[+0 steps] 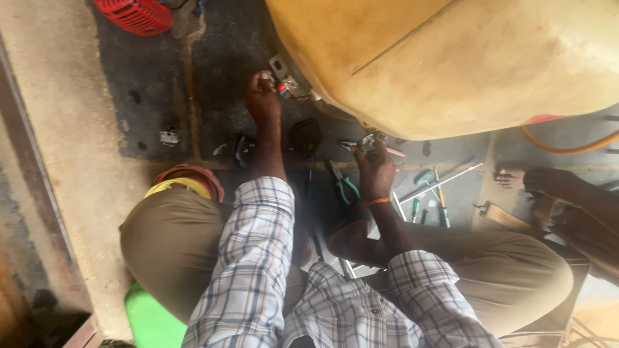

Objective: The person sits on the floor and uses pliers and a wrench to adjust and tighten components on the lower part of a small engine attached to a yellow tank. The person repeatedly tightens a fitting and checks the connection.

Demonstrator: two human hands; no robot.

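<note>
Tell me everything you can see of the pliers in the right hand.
The pliers look like metal with reddish handles, one handle tip sticking out to the right. The right hand grips them from below, head pointing up toward the underside of the big yellowish tank. Blur hides whether the tip grips anything.
</note>
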